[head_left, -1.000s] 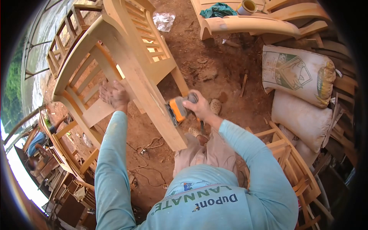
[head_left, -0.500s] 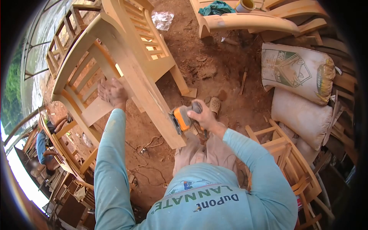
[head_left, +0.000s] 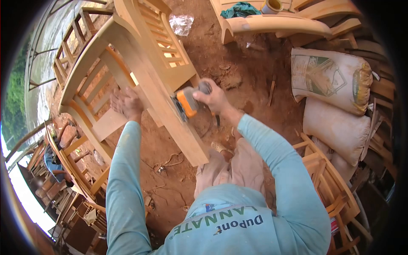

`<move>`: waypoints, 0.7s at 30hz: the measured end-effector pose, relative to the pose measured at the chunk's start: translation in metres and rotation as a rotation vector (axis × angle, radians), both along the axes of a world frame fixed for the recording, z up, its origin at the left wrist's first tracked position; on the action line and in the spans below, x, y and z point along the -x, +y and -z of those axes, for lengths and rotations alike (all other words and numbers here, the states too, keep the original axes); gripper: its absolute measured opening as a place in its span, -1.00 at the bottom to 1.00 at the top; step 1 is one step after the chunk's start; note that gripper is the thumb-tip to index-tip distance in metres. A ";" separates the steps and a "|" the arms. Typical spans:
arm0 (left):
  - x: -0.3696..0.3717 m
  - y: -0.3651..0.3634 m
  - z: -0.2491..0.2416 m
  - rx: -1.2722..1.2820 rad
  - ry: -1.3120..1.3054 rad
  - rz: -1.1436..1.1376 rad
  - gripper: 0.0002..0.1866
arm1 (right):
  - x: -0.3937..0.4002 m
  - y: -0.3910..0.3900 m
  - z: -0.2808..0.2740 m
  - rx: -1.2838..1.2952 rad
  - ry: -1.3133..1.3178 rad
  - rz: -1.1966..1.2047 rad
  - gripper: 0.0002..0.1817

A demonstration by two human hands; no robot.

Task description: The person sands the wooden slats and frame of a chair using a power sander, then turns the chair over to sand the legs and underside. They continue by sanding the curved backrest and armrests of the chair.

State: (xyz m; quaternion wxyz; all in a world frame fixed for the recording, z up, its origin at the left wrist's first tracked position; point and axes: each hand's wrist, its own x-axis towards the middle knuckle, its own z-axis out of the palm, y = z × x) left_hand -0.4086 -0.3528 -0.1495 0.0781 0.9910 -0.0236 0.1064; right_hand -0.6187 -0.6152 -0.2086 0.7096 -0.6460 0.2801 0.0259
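I'd keep the orange sander (head_left: 187, 103) at eleven o'clock flat to the plank (head_left: 183, 135), right hand (head_left: 213, 98) wrapped round it, left hand (head_left: 126, 104) spread on the panel (head_left: 109, 124) at ten o'clock.

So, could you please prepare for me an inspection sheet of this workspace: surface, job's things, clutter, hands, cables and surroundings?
Surface: bare reddish ground, with small debris.
Job's things: slatted wooden furniture piece; orange sander at its long board.
Clutter: crumpled clear plastic and a stick on the ground.
Hands: left hand rests on the furniture piece; right hand grips the sander.
Cables: cords lie loose on the ground; where they lead is unclear.
Surroundings: stacked sacks at right; green cloth and tin on other furniture at top; another person, partly hidden, at left.
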 end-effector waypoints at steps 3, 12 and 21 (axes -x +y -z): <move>-0.004 0.006 0.007 -0.035 -0.010 0.003 -0.28 | 0.041 0.010 0.014 -0.049 0.041 -0.005 -0.17; -0.001 0.003 0.008 -0.013 -0.004 -0.028 -0.27 | -0.012 -0.004 0.006 -0.013 0.023 0.006 -0.22; 0.001 -0.002 0.005 0.024 -0.035 -0.036 -0.28 | -0.081 -0.022 0.002 -0.067 -0.029 0.009 -0.20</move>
